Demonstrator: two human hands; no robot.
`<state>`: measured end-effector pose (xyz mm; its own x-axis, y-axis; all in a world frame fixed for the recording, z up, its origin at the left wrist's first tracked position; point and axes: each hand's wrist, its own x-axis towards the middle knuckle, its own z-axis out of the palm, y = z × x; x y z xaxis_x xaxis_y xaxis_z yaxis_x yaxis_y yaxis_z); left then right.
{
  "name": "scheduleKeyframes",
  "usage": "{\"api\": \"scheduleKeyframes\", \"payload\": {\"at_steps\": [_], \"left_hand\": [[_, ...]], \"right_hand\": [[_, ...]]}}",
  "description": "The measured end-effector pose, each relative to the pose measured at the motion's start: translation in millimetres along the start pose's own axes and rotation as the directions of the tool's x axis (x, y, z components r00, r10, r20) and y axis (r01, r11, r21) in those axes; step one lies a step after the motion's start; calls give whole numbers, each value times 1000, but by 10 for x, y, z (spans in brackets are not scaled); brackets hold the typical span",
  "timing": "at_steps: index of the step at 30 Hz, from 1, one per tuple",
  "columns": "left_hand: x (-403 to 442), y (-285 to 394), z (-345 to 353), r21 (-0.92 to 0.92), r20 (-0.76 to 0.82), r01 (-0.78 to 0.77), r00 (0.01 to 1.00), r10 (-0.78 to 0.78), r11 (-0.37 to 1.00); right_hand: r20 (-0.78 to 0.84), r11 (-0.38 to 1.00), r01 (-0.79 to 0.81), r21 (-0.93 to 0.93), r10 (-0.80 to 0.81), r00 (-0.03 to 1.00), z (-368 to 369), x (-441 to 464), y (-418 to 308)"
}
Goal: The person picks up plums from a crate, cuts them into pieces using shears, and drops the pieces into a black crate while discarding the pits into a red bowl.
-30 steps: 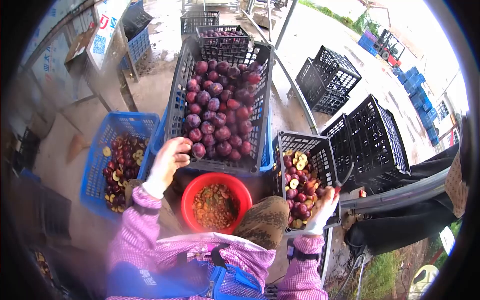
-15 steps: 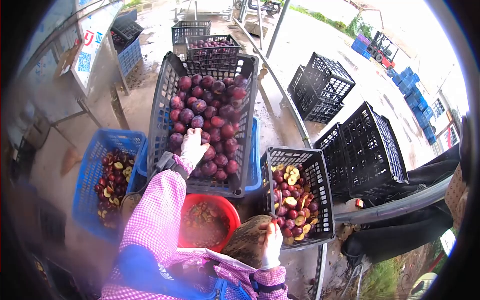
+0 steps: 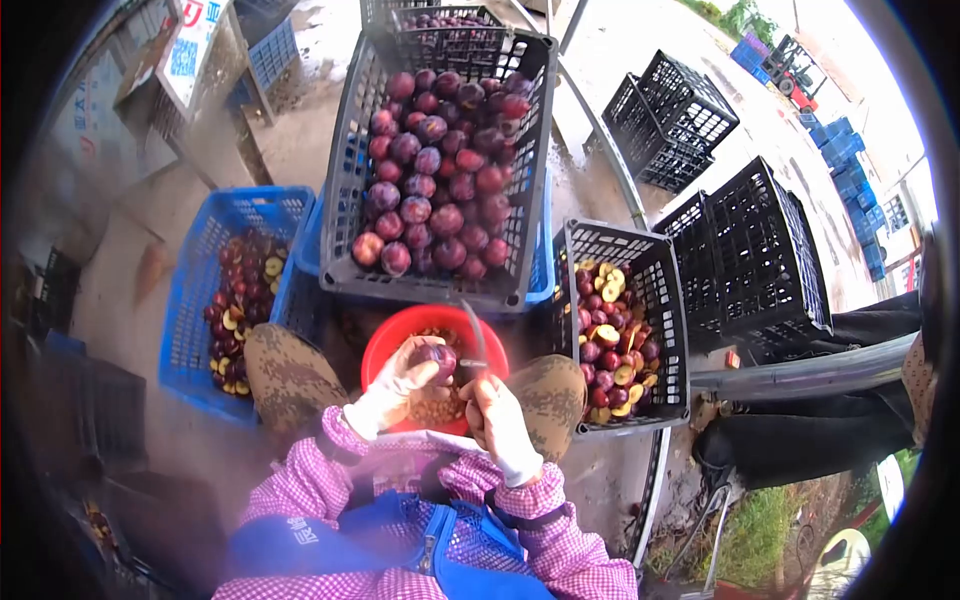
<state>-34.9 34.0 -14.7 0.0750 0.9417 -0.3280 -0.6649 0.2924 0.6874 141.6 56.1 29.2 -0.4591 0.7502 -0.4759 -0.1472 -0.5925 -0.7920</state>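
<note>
My left hand (image 3: 395, 388), in a pale glove, is closed around a dark red plum (image 3: 436, 364). Close to its right, my right hand (image 3: 496, 418) grips a small knife (image 3: 474, 335) with a thin, curved blade pointing up; its handle is hidden in the fingers. Both hands are above a red bucket (image 3: 374, 345) with pits and scraps inside. Beyond it, a tilted black crate (image 3: 335, 190) holds many whole plums (image 3: 445, 185). On the right, a black crate (image 3: 668, 290) contains cut plums (image 3: 612, 345).
At left is a blue crate (image 3: 185, 300) with more cut plums (image 3: 240, 290). Empty black crates (image 3: 750, 260) are stacked at right beside a metal pipe (image 3: 800, 375). A person's dark-clothed leg (image 3: 800, 440) shows there. A forklift (image 3: 793, 80) stands far off.
My left hand has come back from the plum crate with a plum. My right hand has moved left from beside the cut-plum crate, bringing the knife over the bucket. The view has tipped down.
</note>
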Motion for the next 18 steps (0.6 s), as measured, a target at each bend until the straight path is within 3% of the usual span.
{"api": "scheduleKeyframes", "payload": {"at_steps": [2,4,6,8,9,12,16,18], "left_hand": [[-84,-113,-94,24,-4,-36,999,36,999],[-146,-173,-108,259,-4,-157,986,164,953],[-224,-112,2,271,17,-203,978,206,941],[-296,-20,91,112,-11,-96,995,98,989],[-289,-23,63,127,-24,-73,997,77,989],[-268,-129,-10,213,-13,-138,990,144,967],[-267,-170,-132,318,25,-170,985,171,933],[-296,-135,-132,203,57,-43,998,32,978]], "right_hand": [[18,990,37,-136,-35,999,8,-4,161],[6,978,37,-204,-37,999,57,-25,257],[-5,962,37,-270,-39,999,101,-62,298],[5,834,164,-527,-190,982,135,-71,307],[6,832,165,-530,-191,982,142,-72,320],[38,533,220,-817,-330,943,147,-97,374],[51,475,183,-861,-279,959,178,-150,373],[75,502,194,-843,-248,966,162,-153,407]]}}
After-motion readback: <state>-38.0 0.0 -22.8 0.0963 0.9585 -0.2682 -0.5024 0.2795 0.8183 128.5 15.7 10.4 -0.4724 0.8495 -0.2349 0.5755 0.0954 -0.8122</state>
